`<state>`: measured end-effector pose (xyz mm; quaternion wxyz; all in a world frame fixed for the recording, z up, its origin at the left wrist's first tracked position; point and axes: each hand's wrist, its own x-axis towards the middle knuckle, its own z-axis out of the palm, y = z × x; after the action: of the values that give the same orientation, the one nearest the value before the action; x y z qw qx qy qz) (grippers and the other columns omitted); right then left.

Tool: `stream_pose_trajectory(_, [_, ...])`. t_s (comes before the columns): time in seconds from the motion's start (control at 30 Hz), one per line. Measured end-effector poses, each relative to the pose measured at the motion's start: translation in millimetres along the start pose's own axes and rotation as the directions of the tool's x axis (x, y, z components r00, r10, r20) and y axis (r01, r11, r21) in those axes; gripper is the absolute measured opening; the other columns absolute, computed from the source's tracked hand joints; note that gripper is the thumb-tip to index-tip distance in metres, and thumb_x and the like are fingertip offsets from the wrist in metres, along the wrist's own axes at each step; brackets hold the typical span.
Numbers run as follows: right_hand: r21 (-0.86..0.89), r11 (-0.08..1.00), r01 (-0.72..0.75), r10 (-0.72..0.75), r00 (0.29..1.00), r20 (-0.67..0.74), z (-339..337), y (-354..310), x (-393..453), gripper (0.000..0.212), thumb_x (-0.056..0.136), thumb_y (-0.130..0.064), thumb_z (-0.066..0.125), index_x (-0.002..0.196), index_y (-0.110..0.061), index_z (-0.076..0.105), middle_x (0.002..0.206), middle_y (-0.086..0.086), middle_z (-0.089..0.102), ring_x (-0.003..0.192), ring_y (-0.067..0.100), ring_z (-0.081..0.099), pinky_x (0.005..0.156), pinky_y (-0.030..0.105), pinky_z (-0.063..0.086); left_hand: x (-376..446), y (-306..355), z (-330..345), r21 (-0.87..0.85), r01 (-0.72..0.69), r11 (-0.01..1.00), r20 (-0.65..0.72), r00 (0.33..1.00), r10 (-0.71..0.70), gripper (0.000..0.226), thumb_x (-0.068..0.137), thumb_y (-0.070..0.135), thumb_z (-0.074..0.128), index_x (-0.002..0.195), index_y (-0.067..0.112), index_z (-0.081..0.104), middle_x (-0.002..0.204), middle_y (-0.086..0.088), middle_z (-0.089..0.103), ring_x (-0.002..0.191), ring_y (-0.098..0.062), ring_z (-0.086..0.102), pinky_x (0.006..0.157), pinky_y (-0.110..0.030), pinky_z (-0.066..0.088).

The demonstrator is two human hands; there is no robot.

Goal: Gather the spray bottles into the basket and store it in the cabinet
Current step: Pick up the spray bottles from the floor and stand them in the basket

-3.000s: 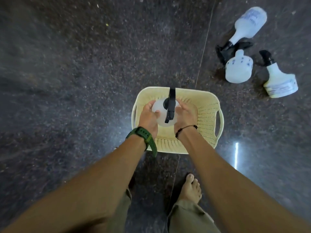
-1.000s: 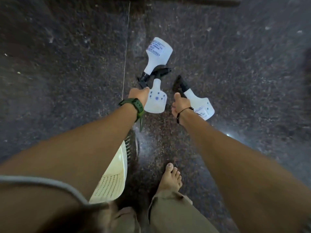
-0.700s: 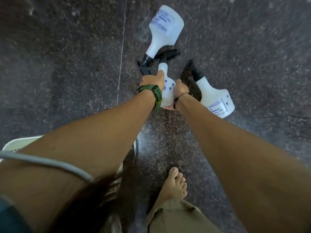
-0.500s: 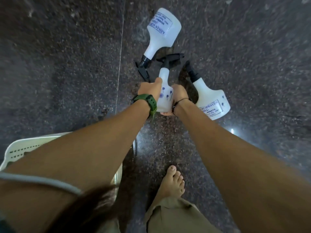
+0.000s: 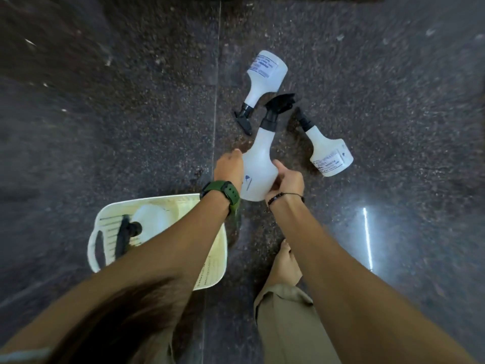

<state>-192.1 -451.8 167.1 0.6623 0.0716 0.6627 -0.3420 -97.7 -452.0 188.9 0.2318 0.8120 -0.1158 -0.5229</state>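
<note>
- The far spray bottle (image 5: 265, 72), top centre of the frame, carries a white label with several lines of dark print, too blurred to read.
- The right-hand spray bottle (image 5: 329, 160), centre right, has a printed label, also illegible, with a small dark mark beside it.
- The held spray bottle (image 5: 258, 174), mid-frame, shows only small bluish marks, no readable words.

The dark stone floor (image 5: 105, 114) lies bare across the left and upper left of the frame, and along the right edge. At upper centre two spray bottles (image 5: 263, 77) (image 5: 329, 158) lie close together, crowding that patch. At lower left the cream basket (image 5: 210, 258) sits partly under the left forearm, one bottle (image 5: 149, 220) inside.
</note>
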Motion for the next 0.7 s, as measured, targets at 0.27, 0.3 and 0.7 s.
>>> stream_pose_trajectory(0.27, [0.066,0.99,0.127,-0.131,0.989,0.07,5,108,-123,0.049,0.084,0.009,0.028,0.123,-0.002,0.055,0.106,0.016,0.064,0.085,0.027,0.057,0.075,0.035,0.049,-73,-67,-122,-0.299,-0.122,0.946,0.007,0.992,0.13,0.016,0.094,0.022,0.05,0.099,0.023,0.065,0.096,0.004,0.062,0.084,-0.014,0.055,0.065,-0.027,0.045])
stream_pose_trajectory(0.3, [0.059,0.99,0.125,-0.128,0.99,0.058,8,122,-133,0.045,0.085,0.01,0.029,0.116,-0.004,0.057,0.099,0.012,0.064,0.08,0.023,0.057,0.069,0.03,0.05,-75,-81,-134,-0.288,-0.139,0.947,0.014,0.989,0.149,0.02,0.095,0.023,0.047,0.103,0.026,0.065,0.106,0.004,0.062,0.095,-0.016,0.055,0.074,-0.03,0.048])
stream_pose_trajectory(0.7, [-0.105,0.97,0.221,-0.225,0.974,-0.023,8,208,-72,0.045,0.081,0.024,0.029,0.088,-0.01,0.059,0.074,0.002,0.055,0.058,0.011,0.055,0.038,0.01,0.043,-2,-165,-138,-0.161,0.09,0.983,0.21,0.976,-0.055,0.051,0.097,0.029,0.037,0.145,0.013,0.033,0.151,-0.013,0.037,0.134,-0.034,0.043,0.111,-0.046,0.037])
